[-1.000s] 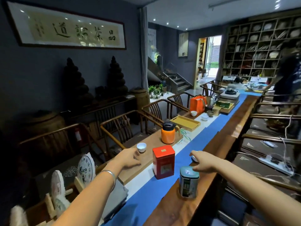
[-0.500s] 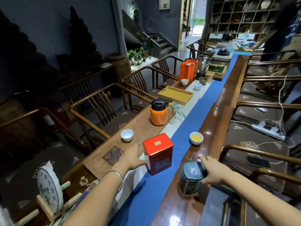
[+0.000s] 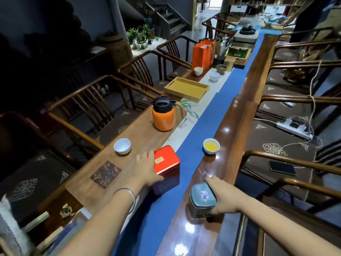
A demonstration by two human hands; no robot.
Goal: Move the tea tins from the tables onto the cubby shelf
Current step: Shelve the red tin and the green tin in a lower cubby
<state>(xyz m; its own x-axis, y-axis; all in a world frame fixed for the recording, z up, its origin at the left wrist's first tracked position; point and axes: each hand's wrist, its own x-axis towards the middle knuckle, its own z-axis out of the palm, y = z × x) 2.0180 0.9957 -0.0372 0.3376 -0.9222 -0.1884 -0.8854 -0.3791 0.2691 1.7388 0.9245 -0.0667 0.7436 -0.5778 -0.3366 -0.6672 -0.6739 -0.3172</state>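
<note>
A square red tea tin (image 3: 167,168) with a gold label stands on the long table at the edge of the blue runner (image 3: 217,115). My left hand (image 3: 146,170) lies against its left side, fingers spread along the wall and thumb at the near corner. A smaller teal tea tin (image 3: 202,199) with a flowered lid stands on the glossy brown wood to the right. My right hand (image 3: 224,196) wraps its right side, thumb under the near edge. Both tins rest on the table. The cubby shelf is out of view.
An orange thermos jug (image 3: 163,115) and a white cup (image 3: 122,145) stand beyond the red tin. A cup of yellow tea (image 3: 211,145) sits past the teal tin. Farther along are a wooden tray (image 3: 186,88) and an orange bag (image 3: 203,53). Wooden armchairs line both sides.
The view has tilted down and closer to the table. My left hand has come against the red tin's side. My right hand has closed around the teal tin's right side.
</note>
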